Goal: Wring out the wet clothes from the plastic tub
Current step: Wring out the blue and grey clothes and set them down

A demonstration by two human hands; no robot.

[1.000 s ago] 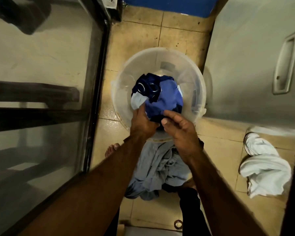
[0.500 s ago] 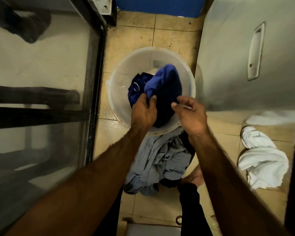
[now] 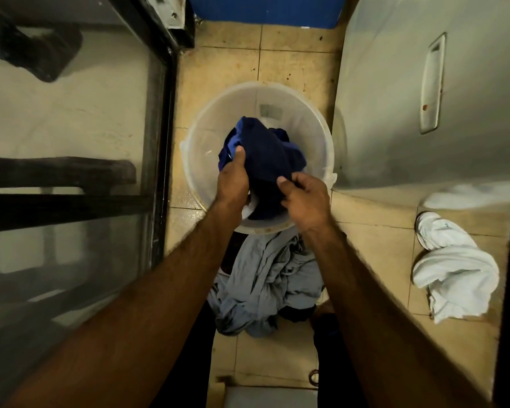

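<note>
Over the plastic tub [image 3: 312, 125], head view, a dark blue garment [image 3: 268, 154] is held bunched in both hands. Its bulk sits above the tub's interior and its lower end hangs inside the near wall.

Left hand [image 3: 233, 184]: fingers curled round the garment's left edge, thumb laid upward along the cloth. Right hand [image 3: 306, 198]: fingers curled, thumb pressed onto the garment's near right edge, clamping it. Both hands are over the tub's near rim, close together, not touching. A scrap of pale fabric [image 3: 249, 209] shows under the left wrist, inside the tub. Whether the tub holds water cannot be judged.

The tub is round and translucent and stands on a tiled floor [image 3: 292, 63]. Just beside its near side, a crumpled grey cloth heap [image 3: 265, 278] lies on the floor between the person's legs. Right of the tub and well apart from it, a white cloth [image 3: 454, 269] lies on the tiles. Left of the tub stands a glass-fronted cabinet [image 3: 71, 142]. Right of it is a grey panel [image 3: 395, 113] with a recessed handle [image 3: 432, 83]. Beyond the tub, a blue surface [image 3: 265, 10] meets the floor.
</note>
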